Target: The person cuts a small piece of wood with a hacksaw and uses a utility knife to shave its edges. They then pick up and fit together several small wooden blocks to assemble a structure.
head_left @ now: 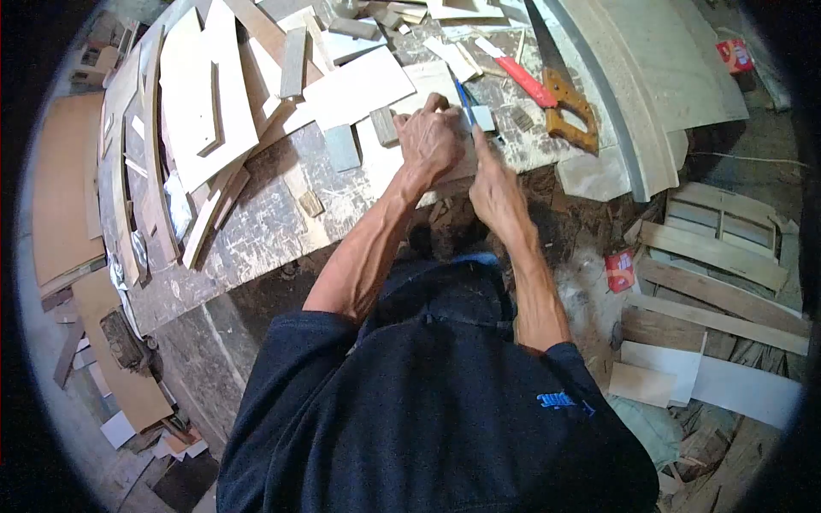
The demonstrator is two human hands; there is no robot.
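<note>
My left hand (pixel 432 141) presses down with curled fingers on a pale flat board (pixel 380 164) near the front edge of the workbench. Whatever may lie under its fingers is hidden. My right hand (pixel 500 195) is closed round a slim blue tool (pixel 465 101), which points away from me just right of the left hand. Its exact kind is too small to make out. A small wood block (pixel 384 126) lies against the left hand's outer side, and a grey block (pixel 343 148) is further left. Right of the tool rests a handsaw (pixel 571 111) with a wooden handle, beside a red-handled tool (pixel 523 79).
White boards (pixel 205 94) and offcuts cover the left and back of the worn workbench (pixel 256 244). A long curved strip (pixel 611 103) runs along its right side. Wooden frames (pixel 714 248) and planks are stacked at the right, near a red box (pixel 620 271). Scraps litter the floor.
</note>
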